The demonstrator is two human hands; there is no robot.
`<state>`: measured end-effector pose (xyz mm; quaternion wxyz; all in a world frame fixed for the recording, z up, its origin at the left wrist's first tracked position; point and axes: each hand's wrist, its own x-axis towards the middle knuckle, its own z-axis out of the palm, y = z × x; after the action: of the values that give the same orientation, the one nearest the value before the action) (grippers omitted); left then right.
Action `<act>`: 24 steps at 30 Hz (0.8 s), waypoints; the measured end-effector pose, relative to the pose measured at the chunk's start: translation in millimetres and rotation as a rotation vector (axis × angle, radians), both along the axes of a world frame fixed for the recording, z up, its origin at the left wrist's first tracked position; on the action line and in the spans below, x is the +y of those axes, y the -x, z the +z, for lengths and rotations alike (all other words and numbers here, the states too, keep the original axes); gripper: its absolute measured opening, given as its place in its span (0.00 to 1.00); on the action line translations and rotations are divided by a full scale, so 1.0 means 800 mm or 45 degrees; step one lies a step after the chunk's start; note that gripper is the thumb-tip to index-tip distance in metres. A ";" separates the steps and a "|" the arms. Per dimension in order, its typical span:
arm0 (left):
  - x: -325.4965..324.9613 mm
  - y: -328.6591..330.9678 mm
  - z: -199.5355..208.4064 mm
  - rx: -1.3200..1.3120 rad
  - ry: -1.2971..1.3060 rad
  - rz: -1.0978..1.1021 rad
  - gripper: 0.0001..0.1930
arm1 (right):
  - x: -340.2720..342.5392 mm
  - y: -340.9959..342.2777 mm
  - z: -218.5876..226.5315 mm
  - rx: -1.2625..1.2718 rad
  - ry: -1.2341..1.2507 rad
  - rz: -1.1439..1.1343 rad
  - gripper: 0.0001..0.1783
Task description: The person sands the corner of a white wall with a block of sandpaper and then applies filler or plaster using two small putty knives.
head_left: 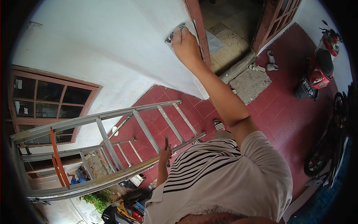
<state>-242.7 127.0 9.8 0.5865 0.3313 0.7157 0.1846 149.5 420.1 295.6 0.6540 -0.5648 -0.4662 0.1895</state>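
Wall (pixel 112 41) is backing the right hand (pixel 183 43) in the head view; from afar, I am seeing it bunched, pinching a dark piece (pixel 170 37) and holding it against that surface. Just right of this hand, a door frame (pixel 199 33) is standing. Below and left of it, the left hand (pixel 165 153) is gripping a stick (pixel 166 142), with the ladder (pixel 109 143) stretching leftward beside it.

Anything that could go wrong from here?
1. The right hand holds a small grey-black object at the white wall, close to the reddish-brown door frame; a slip might scuff the frame.
2. The left hand grips a slim brownish stick-like tool beside the silver metal ladder; it could knock a rail.
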 end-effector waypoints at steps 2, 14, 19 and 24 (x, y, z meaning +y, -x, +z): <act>0.001 0.001 -0.006 0.006 -0.026 -0.026 0.16 | -0.001 -0.005 0.068 -0.137 -0.210 -0.037 0.20; -0.007 0.013 -0.020 -0.016 -0.072 -0.013 0.17 | 0.019 -0.003 -0.084 -0.160 0.221 -0.407 0.22; -0.003 0.012 -0.023 0.049 -0.027 -0.040 0.16 | 0.001 0.000 0.061 -0.187 -0.045 -0.264 0.20; 0.012 -0.009 -0.001 -0.072 -0.013 -0.016 0.15 | -0.012 0.012 0.101 -0.331 -0.096 -0.243 0.18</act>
<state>-235.2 136.7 9.3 0.6058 0.3333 0.6959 0.1939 139.7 410.7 376.2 0.6239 -0.6014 -0.4980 0.0340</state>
